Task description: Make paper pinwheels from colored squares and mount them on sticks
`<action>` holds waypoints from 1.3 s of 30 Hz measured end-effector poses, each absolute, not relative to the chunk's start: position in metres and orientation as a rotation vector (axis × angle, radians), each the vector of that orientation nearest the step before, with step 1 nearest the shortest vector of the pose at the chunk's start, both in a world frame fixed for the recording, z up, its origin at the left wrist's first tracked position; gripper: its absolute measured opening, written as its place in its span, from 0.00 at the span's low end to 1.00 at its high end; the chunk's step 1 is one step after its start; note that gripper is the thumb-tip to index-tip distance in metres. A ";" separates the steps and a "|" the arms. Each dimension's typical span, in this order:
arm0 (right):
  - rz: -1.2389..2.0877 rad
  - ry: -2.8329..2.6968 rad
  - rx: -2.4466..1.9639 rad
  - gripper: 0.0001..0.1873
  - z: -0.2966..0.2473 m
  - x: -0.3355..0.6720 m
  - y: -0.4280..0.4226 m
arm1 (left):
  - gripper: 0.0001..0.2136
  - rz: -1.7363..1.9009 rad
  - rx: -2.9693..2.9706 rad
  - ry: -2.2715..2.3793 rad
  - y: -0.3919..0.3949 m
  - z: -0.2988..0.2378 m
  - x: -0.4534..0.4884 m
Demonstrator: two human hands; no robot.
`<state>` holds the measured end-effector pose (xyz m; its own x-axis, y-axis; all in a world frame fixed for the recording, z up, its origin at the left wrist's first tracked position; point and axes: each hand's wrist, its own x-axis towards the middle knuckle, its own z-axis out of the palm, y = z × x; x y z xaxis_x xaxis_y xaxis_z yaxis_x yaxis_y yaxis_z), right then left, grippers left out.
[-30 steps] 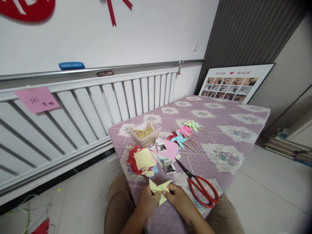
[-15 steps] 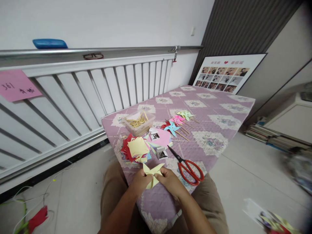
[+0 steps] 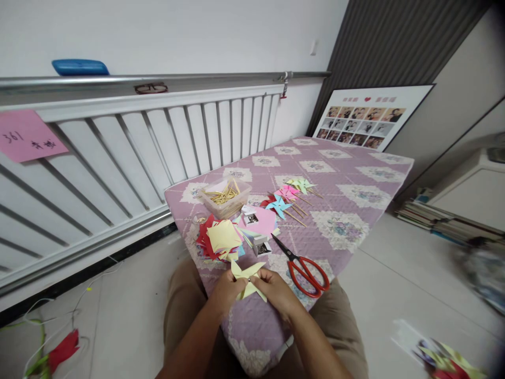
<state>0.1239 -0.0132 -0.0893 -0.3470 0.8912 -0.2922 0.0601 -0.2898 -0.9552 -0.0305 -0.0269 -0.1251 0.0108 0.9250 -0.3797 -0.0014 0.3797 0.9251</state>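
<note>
A pale yellow paper pinwheel is held between both hands at the near end of the table. My left hand grips its left side, with the thumb close to the centre. From the right, my right hand pinches it near the middle, where a small shiny pin head shows. Just beyond lie a stack of coloured paper squares and a small white box of metal pins. Scissors with red handles rest to the right of my right hand.
A clear plastic box of thin wooden sticks stands behind the paper. Finished pinwheels on sticks lie farther right. A second pin box sits on pink paper. The white radiator borders the table's left side.
The yellow pinwheel has turned slightly in my hands, and its lower point now shows farther right. A shiny pin head has become visible at its centre.
</note>
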 end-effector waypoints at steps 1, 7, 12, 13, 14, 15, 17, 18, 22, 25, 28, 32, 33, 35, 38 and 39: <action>1.706 -1.312 -1.249 0.14 -0.088 0.124 -0.014 | 0.07 0.918 0.911 1.355 -0.027 -0.124 -0.030; 1.713 -1.276 -1.268 0.14 -0.086 0.124 -0.014 | 0.06 0.914 0.958 1.420 -0.028 -0.126 -0.030; 1.727 -1.254 -1.257 0.16 -0.085 0.124 -0.014 | 0.05 0.960 0.915 1.373 -0.027 -0.125 -0.029; 1.723 -1.246 -1.254 0.17 -0.086 0.124 -0.015 | 0.05 0.973 0.892 1.361 -0.027 -0.124 -0.029; 1.717 -1.234 -1.247 0.17 -0.088 0.124 -0.015 | 0.05 0.985 0.870 1.353 -0.027 -0.124 -0.029; 1.702 -1.219 -1.238 0.17 -0.091 0.124 -0.015 | 0.05 0.998 0.847 1.349 -0.027 -0.123 -0.029; 1.594 -1.206 -1.243 0.17 -0.099 0.126 -0.016 | 0.07 1.020 0.802 1.353 -0.026 -0.123 -0.029; 1.508 -1.205 -1.258 0.17 -0.104 0.127 -0.016 | 0.08 1.033 0.778 1.354 -0.025 -0.123 -0.029; 1.188 -1.192 -1.343 0.16 -0.121 0.134 -0.015 | 0.10 1.092 0.721 1.317 -0.024 -0.124 -0.029; 1.121 -1.193 -1.348 0.17 -0.123 0.136 -0.013 | 0.11 1.163 0.706 1.232 -0.025 -0.127 -0.029; 1.072 -1.226 -1.344 0.19 -0.118 0.136 -0.012 | 0.10 1.193 0.737 1.184 -0.029 -0.132 -0.029; 1.008 -1.286 -1.363 0.21 -0.115 0.136 -0.014 | 0.09 1.240 0.815 1.160 -0.033 -0.136 -0.029; 1.003 -1.296 -1.360 0.21 -0.115 0.136 -0.014 | 0.09 1.233 0.821 1.178 -0.034 -0.136 -0.029; 0.994 -1.309 -1.350 0.20 -0.115 0.137 -0.015 | 0.09 1.205 0.822 1.221 -0.034 -0.136 -0.028; 0.974 -1.312 -1.350 0.20 -0.118 0.138 -0.014 | 0.10 1.165 0.853 1.287 -0.034 -0.136 -0.027; 0.970 -1.307 -1.352 0.20 -0.118 0.139 -0.014 | 0.09 1.149 0.873 1.303 -0.034 -0.136 -0.027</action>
<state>0.1386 -0.0142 -0.1184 0.1011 0.9914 0.0830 0.2076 0.0606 -0.9763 -0.0270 -0.0342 -0.1360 -0.0895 0.9610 -0.2617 -0.1393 0.2481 0.9587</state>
